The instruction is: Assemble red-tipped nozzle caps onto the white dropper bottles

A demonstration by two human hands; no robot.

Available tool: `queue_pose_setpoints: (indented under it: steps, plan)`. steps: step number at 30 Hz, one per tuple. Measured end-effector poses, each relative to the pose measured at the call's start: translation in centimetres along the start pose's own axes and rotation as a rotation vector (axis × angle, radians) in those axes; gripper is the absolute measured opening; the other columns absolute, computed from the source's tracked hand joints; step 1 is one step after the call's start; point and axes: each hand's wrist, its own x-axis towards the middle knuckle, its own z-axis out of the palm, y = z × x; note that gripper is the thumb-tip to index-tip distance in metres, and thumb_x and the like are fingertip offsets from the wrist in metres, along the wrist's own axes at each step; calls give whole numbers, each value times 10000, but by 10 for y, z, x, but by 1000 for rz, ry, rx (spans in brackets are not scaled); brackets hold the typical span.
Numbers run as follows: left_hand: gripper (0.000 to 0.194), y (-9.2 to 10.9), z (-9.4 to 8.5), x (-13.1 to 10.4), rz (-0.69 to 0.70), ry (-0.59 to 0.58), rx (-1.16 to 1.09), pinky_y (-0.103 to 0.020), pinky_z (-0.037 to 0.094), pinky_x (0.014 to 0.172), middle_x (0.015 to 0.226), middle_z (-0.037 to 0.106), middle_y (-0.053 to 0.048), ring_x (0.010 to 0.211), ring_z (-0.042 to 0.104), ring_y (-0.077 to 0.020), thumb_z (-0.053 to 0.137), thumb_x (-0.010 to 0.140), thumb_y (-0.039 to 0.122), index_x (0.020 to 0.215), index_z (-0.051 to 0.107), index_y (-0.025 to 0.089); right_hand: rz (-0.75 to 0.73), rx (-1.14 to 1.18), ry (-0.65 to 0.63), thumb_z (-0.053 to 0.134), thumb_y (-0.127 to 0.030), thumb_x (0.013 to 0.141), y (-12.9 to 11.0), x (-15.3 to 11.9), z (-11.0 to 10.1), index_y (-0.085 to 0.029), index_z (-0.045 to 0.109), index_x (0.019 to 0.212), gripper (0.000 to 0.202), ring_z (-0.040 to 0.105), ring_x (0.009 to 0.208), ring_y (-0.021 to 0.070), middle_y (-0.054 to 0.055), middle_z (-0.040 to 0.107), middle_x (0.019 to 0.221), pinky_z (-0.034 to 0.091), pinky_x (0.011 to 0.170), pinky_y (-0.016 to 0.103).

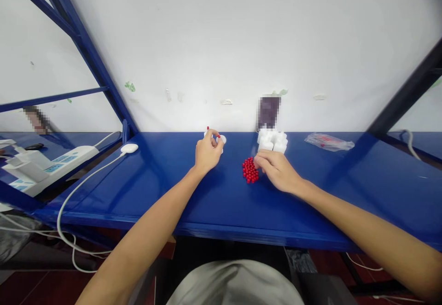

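My left hand (207, 152) is closed in a pinch over the back part of the blue table. A small red piece (218, 136) shows at its fingertips. Round white pieces (223, 139) stand close around these fingers, partly hidden by them. Another red tip (207, 128) pokes up behind the hand. To the right lies a tight cluster of small red beads (250, 170). My right hand (274, 169) has thumb and fingers pressed together at the cluster's right edge; what they hold, if anything, is hidden. A group of white pieces (272, 140) stands just behind it.
Resting on the blue table (155, 180) are a clear plastic bag with red bits (329, 142) at the right and a white cable end (129, 148) at the left. A white power strip (55, 164) is farther left. Blue frame posts (93, 56) rise before the wall.
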Motion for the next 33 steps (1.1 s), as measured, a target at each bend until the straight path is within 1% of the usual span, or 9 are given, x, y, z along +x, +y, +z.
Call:
queue_pose_setpoints:
  steps: [5,12,15,17,19,21,24,29,33]
  plan:
    - [147,-18,-3,6,-61,-48,169,-245,363,634,639,610,33,611,569,-152,526,878,320,973,603,237,28,-3,11,371,-300,927,1,-1,0,-192,471,578,378,495,578,141,2,516,585,346,609,290]
    - [210,-27,1,9,-74,-118,243,-267,363,636,678,648,-1,655,606,-182,519,908,349,1018,664,244,57,33,0,320,-347,972,2,-3,1,-197,446,587,431,471,522,129,-17,476,531,323,574,281]
    - [217,-24,0,8,-44,-102,235,-262,358,619,667,637,5,638,595,-171,532,903,350,1034,664,238,48,33,25,311,-361,988,0,-3,0,-194,469,616,437,486,541,133,-14,493,555,336,591,283]
    - [235,-18,-1,5,39,-116,183,-250,365,613,645,609,20,606,570,-148,534,899,330,1075,649,224,37,25,40,310,-365,996,0,-3,-1,-193,482,645,427,491,557,134,-13,504,580,342,604,283]
    - [220,-8,-2,0,184,-226,105,-235,370,604,612,564,38,569,532,-121,538,884,295,1053,646,205,17,9,46,318,-363,1000,0,-2,-1,-193,491,676,405,496,578,135,-13,513,609,343,615,283]
    - [156,3,-3,-7,332,-429,41,-223,364,587,570,516,55,528,490,-98,552,851,250,951,656,190,-5,-8,45,340,-356,997,1,-1,-1,-192,500,704,372,506,608,140,-10,531,643,344,628,283]
    - [94,16,-1,-18,413,-667,-24,-213,356,564,533,492,72,484,452,-77,576,795,203,858,641,178,-17,-14,36,369,-353,990,1,-1,0,-190,523,736,339,526,653,147,-3,564,689,350,646,283]
    - [113,24,2,-25,395,-800,-51,-211,353,548,531,506,76,470,442,-72,608,753,201,860,631,173,-19,-7,14,385,-359,986,1,-1,0,-187,536,736,339,531,663,149,1,576,700,361,657,281]
    - [109,24,0,-23,400,-836,1,-212,331,533,542,521,70,466,447,-70,617,737,191,843,634,172,-37,-21,-13,376,-359,985,1,0,1,-193,497,694,356,514,645,148,-2,547,669,355,655,285]
